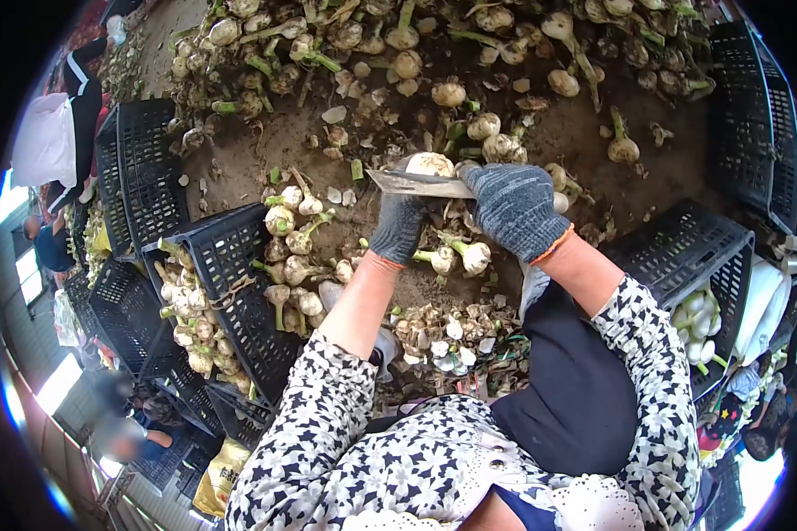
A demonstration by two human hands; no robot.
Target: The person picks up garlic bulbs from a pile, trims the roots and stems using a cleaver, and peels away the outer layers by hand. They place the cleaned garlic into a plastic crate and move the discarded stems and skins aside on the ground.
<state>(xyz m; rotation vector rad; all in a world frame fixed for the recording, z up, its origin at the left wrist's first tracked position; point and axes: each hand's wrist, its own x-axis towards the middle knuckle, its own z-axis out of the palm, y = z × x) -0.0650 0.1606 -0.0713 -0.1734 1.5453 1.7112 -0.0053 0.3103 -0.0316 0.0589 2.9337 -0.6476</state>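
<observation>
My right hand (515, 208), in a grey knitted glove, is closed round the handle end of a flat metal blade (421, 184). The blade reaches left across the front of a pale garlic bulb (430, 165). My left hand (400, 223), gloved too, is at the bulb and partly hidden below the blade; its fingers are mostly out of sight. Several bulbs with cut stems (297, 232) lie to the left of my left hand. Two more bulbs (475, 257) rest on the ground between my forearms. Loose peelings (452, 332) are heaped nearer my body.
Uncut garlic (398, 35) is piled along the far side. Black plastic crates stand at the left (248, 305) and right (682, 248), both with bulbs inside. Another crate (753, 124) is at the far right. Other people (133, 438) are at the left edge.
</observation>
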